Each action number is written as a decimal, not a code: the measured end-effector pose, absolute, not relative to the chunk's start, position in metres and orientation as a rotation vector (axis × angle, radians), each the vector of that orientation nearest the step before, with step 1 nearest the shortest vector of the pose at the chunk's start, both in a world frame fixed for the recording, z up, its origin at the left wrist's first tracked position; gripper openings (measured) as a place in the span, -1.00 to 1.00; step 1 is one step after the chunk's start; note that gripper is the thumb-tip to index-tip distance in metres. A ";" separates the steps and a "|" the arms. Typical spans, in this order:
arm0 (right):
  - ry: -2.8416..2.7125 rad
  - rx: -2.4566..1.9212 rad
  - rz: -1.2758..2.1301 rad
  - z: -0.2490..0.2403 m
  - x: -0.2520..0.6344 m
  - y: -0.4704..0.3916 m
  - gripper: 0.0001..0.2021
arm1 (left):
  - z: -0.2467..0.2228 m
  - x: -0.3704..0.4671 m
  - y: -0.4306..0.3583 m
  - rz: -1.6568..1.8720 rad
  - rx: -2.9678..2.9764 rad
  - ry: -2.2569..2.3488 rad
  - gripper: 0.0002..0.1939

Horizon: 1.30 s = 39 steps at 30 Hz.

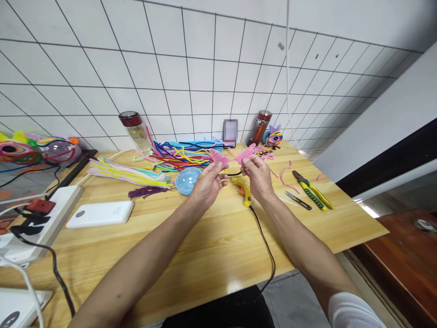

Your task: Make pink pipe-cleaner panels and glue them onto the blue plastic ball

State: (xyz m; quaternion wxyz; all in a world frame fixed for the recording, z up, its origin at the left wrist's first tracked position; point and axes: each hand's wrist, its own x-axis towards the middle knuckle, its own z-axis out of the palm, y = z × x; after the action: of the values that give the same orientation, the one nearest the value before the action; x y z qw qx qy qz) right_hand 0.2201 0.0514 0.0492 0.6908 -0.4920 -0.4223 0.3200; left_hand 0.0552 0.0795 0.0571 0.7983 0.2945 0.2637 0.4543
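Above the middle of the wooden table, my left hand (209,184) pinches a small pink striped piece (219,157) between thumb and fingers. My right hand (256,175) pinches a similar pink piece (245,154), its pointed end upward. The two pieces are apart, side by side at about the same height. A yellow glue gun (247,198) lies on the table between my hands, partly behind the right one, with its black cord running toward the front edge. Beside my left hand sits a round light-blue coiled piece (187,180).
Colourful pipe cleaners (180,157) lie at the back, near a glass bottle (133,127), a phone (230,132) and a red-brown flask (261,128). Pliers (312,191) and small snips (298,200) lie right. A white power bank (100,214) and power strip (63,214) are left.
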 end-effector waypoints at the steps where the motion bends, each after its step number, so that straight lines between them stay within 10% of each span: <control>1: -0.941 -1.093 0.724 0.049 0.220 0.052 -0.73 | 0.057 0.055 0.079 0.971 0.628 0.568 -0.59; 39: -0.907 -1.079 0.763 0.051 0.219 0.052 -0.72 | 0.056 0.055 0.079 1.003 0.674 0.573 -0.53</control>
State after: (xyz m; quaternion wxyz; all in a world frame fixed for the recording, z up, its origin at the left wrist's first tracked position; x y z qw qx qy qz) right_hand 0.2193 0.0523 0.0509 0.6957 -0.4836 -0.4065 0.3419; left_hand 0.0547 0.0789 0.0562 0.7845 0.3124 0.2656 0.4651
